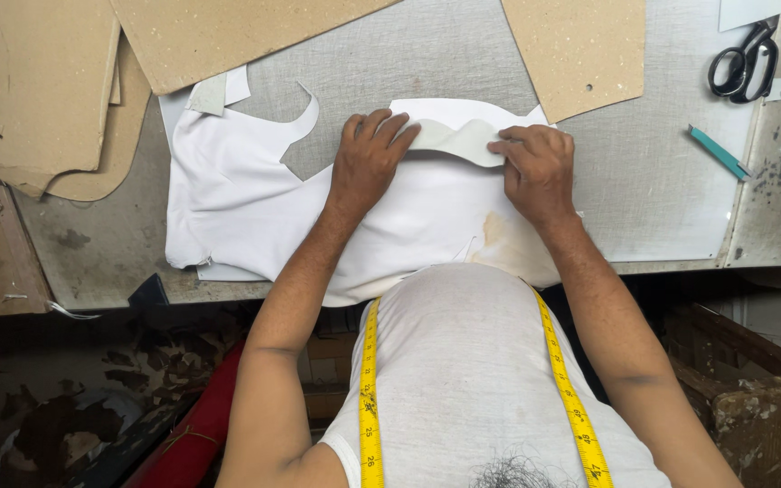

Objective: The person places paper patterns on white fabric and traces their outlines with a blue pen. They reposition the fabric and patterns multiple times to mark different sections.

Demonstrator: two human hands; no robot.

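Centrally, on the grey worktable (662, 181): one curved strip of pale, greyish-white stiff material — the curved pattern piece (454, 138) — lying on top of the white fabric (237, 199).

Long axis: roughly left to right across the table, parallel to the table's near edge, with a wavy bend near its middle. It sits directly ahead of the person, at the far edge of the fabric.

Left hand (368, 161): palm down, fingers spread flat, fingertips pressing on the strip's left end. Pressing rather than gripping; nothing enclosed.

Right hand (537, 172): palm down, fingertips on the strip's right end, thumb side toward the middle. Whether the tips pinch the edge or only press it cannot be told.

Relation of note — the strip spans the gap between the two hands, one end under each; neither hand is clearly nearer, both touching.

Also present:
- black scissors (743, 61), far right, well apart from the hands;
- teal marking tool (718, 152), right of the right hand, apart;
- brown cardboard templates (237, 32), along the far and left side;
- yellow measuring tape (371, 398), hung round the person's neck.
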